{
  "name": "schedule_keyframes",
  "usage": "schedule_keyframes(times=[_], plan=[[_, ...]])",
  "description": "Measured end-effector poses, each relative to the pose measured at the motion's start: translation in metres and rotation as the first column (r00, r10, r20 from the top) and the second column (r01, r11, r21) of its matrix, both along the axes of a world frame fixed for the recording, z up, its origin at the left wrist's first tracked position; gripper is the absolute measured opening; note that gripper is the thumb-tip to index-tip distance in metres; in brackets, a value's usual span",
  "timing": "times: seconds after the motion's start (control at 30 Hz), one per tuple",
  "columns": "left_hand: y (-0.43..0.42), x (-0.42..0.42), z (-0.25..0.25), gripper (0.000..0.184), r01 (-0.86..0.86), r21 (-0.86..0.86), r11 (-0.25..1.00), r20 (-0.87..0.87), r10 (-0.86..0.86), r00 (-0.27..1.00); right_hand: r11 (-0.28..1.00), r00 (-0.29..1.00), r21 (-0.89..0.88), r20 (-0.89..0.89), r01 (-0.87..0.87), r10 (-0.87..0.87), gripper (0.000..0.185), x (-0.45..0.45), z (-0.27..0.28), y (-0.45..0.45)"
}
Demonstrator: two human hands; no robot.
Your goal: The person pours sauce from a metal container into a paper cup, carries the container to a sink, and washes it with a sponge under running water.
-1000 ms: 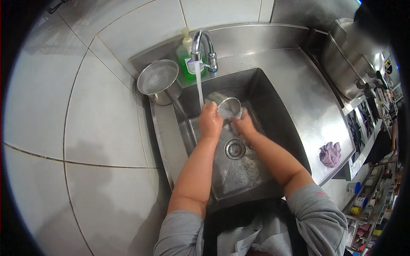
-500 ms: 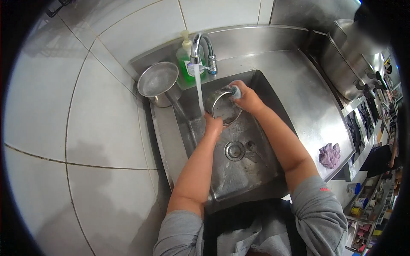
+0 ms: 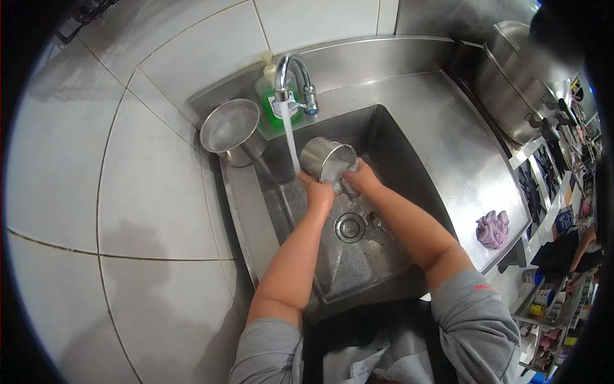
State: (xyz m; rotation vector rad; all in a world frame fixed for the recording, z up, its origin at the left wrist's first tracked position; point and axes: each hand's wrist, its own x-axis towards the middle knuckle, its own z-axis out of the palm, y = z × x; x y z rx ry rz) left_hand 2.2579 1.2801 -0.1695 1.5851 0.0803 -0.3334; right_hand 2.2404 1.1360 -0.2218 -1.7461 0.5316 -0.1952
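Observation:
In the sink (image 3: 348,275), a round stainless steel pot (image 3: 316,155) is tilted with its open mouth toward me. My left hand (image 3: 318,193) is closed on its lower rim, close to the running water. My right hand (image 3: 363,178) is at the pot's near rim, its fingers closed round a pale greyish sponge (image 3: 349,187), mostly covered by the hand. Suds cling to the pot's inside and the fingers. From the chrome faucet (image 3: 281,77) water streams down just left of the pot. Below the hands lies the drain (image 3: 350,228).
A metal pan (image 3: 231,153) with a whitish inside stands on the sink's left ledge. Behind the faucet is a pump bottle of green liquid (image 3: 272,96). A purple cloth (image 3: 492,229) lies on the right counter (image 3: 473,160). Large steel pots (image 3: 511,102) stand beyond it.
The pot has turned so its outer side shows more, and sits slightly left. My right hand has moved from the pot's upper right rim down to its lower near rim.

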Motion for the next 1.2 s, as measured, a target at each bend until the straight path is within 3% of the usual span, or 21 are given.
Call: schedule_keyframes(times=[0.03,0.1,0.2,0.23,0.33,0.47,0.53,0.57,0.6,0.67,0.7,0.8,0.87,0.9,0.93,0.97,1.0,1.07,1.1,1.17,1.2], plan=[[0.002,-0.002,0.013,0.082,0.007,-0.080,0.997,-0.096,-0.015,0.995,0.918,0.995,-0.388,0.017,-0.081,0.095,0.045,0.008,0.000,-0.006],[0.005,0.003,0.007,0.083,-0.002,-0.071,0.998,-0.027,0.000,1.000,0.869,0.992,-0.478,-0.043,-0.125,0.120,0.044,0.012,0.041,-0.005],[0.006,0.006,0.005,0.082,0.028,0.012,1.000,-0.044,-0.028,0.999,0.429,0.963,-0.890,-0.036,-0.153,0.269,0.026,0.019,0.091,-0.003],[0.005,0.006,0.005,0.082,0.067,0.080,0.995,-0.125,-0.057,0.990,0.426,0.961,-0.890,-0.042,-0.160,0.272,0.026,0.023,0.096,-0.004],[0.002,0.012,-0.024,0.079,0.104,-0.029,0.994,-0.146,-0.108,0.983,-0.138,0.815,-0.986,-0.160,-0.099,0.557,0.015,0.026,0.125,0.009],[-0.001,-0.001,0.010,0.074,0.077,-0.045,0.996,-0.193,-0.084,0.978,0.033,0.851,-0.988,-0.113,-0.151,0.512,0.020,0.021,0.104,0.000],[-0.001,-0.005,0.011,0.075,-0.007,-0.051,0.999,-0.131,0.000,0.991,0.678,0.998,-0.735,0.013,-0.034,0.064,0.031,0.009,0.079,0.002],[0.000,-0.004,0.010,0.075,-0.006,-0.050,0.999,-0.131,-0.001,0.991,0.876,0.989,-0.483,-0.133,-0.006,-0.066,0.041,0.015,0.046,0.001],[0.000,-0.002,0.008,0.076,0.001,0.003,1.000,-0.102,-0.001,0.995,0.936,0.988,-0.345,-0.110,0.068,-0.112,0.042,0.021,-0.020,0.002],[0.002,-0.002,-0.001,0.078,0.012,0.108,0.994,-0.048,-0.007,0.999,0.929,0.973,0.336,-0.216,0.156,-0.085,0.036,0.000,-0.040,0.025],[0.002,0.003,-0.015,0.078,0.017,0.110,0.994,-0.046,-0.012,0.999,0.843,0.932,0.491,-0.361,0.220,-0.033,0.035,-0.016,-0.011,0.034],[0.001,0.007,-0.022,0.082,0.061,0.382,0.922,0.077,-0.097,0.992,0.729,0.937,0.661,-0.340,0.180,0.077,0.039,-0.032,0.003,0.027],[0.001,-0.004,0.007,0.084,0.136,0.247,0.959,-0.051,-0.127,0.991,0.964,0.869,0.266,-0.475,-0.005,0.136,0.035,-0.034,0.033,0.017],[0.002,-0.004,0.009,0.084,0.134,0.248,0.959,-0.044,-0.128,0.991,0.964,0.873,0.266,-0.469,-0.007,0.135,0.035,-0.031,0.028,0.008],[0.003,-0.004,0.012,0.085,0.176,0.304,0.936,-0.081,-0.159,0.984,0.979,0.935,-0.168,-0.352,-0.112,0.046,0.031,-0.028,0.021,-0.003],[0.003,-0.003,0.014,0.086,0.219,0.357,0.908,-0.121,-0.188,0.975,0.805,0.980,-0.578,-0.201,-0.132,0.017,0.028,-0.024,0.017,-0.010],[0.004,-0.001,0.007,0.089,0.258,0.419,0.870,-0.108,-0.235,0.966,0.805,0.981,-0.579,-0.194,-0.129,0.017,0.028,-0.020,0.031,-0.010],[0.004,0.007,-0.005,0.089,0.299,0.499,0.813,-0.155,-0.255,0.954,0.471,0.971,-0.857,-0.126,-0.210,0.203,0.024,-0.013,0.063,-0.010],[0.004,0.007,-0.010,0.090,0.345,0.571,0.745,-0.216,-0.269,0.938,0.466,0.968,-0.857,-0.134,-0.221,0.212,0.024,-0.010,0.079,-0.004],[0.007,0.009,-0.011,0.087,0.427,0.629,0.649,-0.306,-0.299,0.904,-0.082,0.778,-0.945,-0.307,-0.316,0.548,0.024,-0.003,0.098,0.014],[0.008,0.012,-0.020,0.084,0.474,0.613,0.633,-0.325,-0.344,0.881,-0.075,0.775,-0.942,-0.313,-0.327,0.550,0.024,-0.005,0.095,0.019]])
